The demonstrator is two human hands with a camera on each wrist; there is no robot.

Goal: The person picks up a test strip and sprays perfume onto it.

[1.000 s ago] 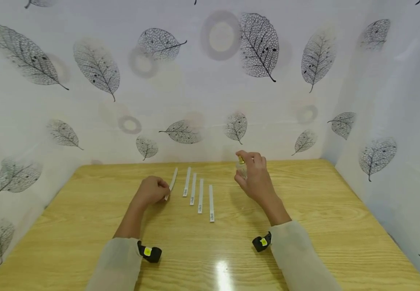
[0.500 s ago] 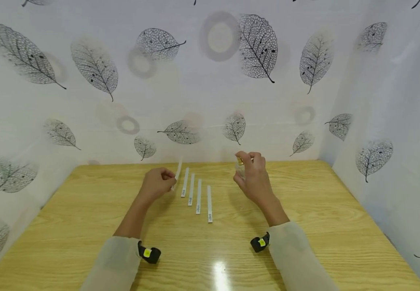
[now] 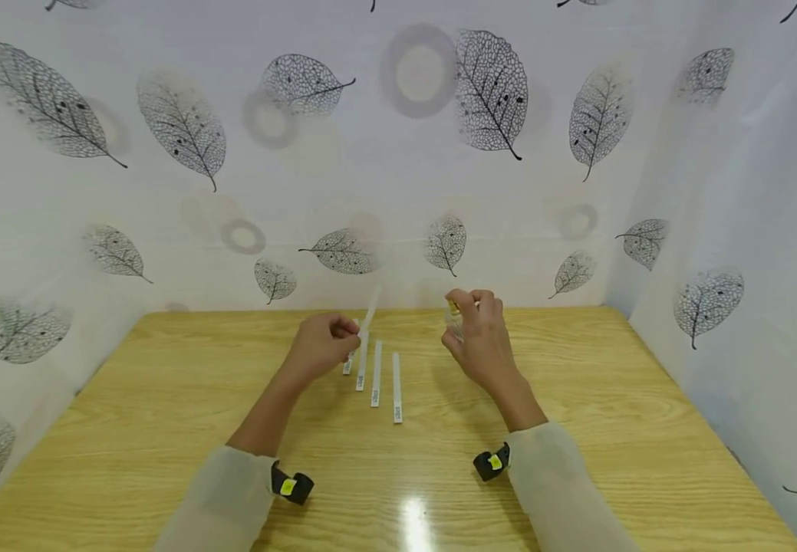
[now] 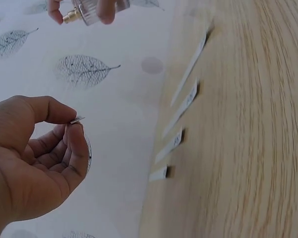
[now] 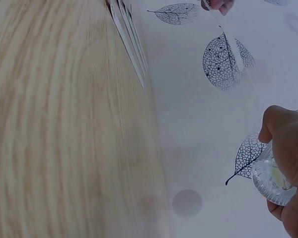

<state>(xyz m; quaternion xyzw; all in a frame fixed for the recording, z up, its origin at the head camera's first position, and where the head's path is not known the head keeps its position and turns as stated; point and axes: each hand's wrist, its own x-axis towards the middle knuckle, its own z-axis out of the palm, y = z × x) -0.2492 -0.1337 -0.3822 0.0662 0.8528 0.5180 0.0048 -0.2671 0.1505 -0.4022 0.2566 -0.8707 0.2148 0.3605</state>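
Note:
My left hand (image 3: 325,345) pinches one end of a thin white paper test strip (image 3: 371,305) between thumb and forefinger. The strip slants up and away, above the table; only its pinched end (image 4: 77,119) shows in the left wrist view. On the right, my right hand (image 3: 484,341) grips a small clear glass perfume bottle (image 3: 453,326) with a gold spray top. One finger lies on that top (image 4: 71,17). The bottle's ribbed glass base (image 5: 270,179) shows in the right wrist view. A gap separates the held strip from the bottle.
Several similar strips lie in a staggered row on the wooden table (image 3: 398,475), the nearest strip (image 3: 397,387) towards the right. The left hand partly covers the leftmost strip (image 3: 347,364). A pale leaf-print curtain (image 3: 384,169) hangs behind the table's far edge.
The left hand has lifted its strip off the table and carried it rightwards, over the row and closer to the bottle. The right hand has stayed nearly still.

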